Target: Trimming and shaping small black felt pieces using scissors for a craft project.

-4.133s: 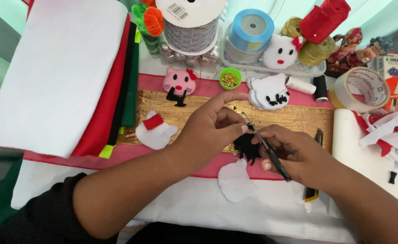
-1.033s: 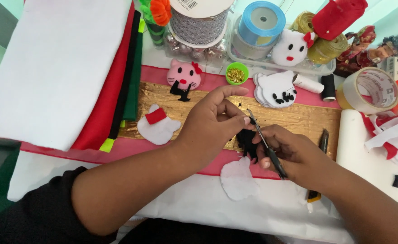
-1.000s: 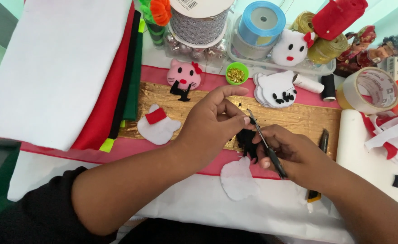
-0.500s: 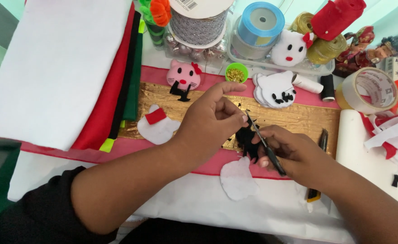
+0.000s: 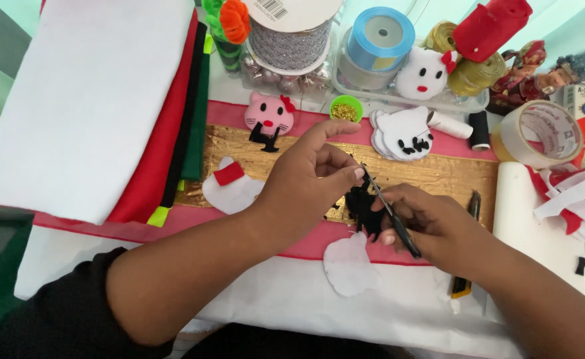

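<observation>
My left hand [image 5: 309, 176] pinches a small piece of black felt [image 5: 360, 205] over the gold strip [image 5: 432, 174]. My right hand [image 5: 432, 223] grips small black scissors [image 5: 389, 209], whose blades point up into the felt beside my left fingertips. A white felt cutout [image 5: 349, 266] lies just below the hands. Another white cutout with a red patch [image 5: 229, 187] lies to the left.
Stacked white, red, black and green felt sheets [image 5: 93, 100] fill the left. At the back stand a pink cat face [image 5: 269, 114], a white cat-shaped stack [image 5: 405, 133], ribbon spools [image 5: 380, 36], a green bead cup [image 5: 346, 108] and a tape roll [image 5: 538, 133]. A utility knife [image 5: 465, 266] lies at right.
The hands have shifted only slightly; the scissors stay against the black felt and the camera has tilted a little.
</observation>
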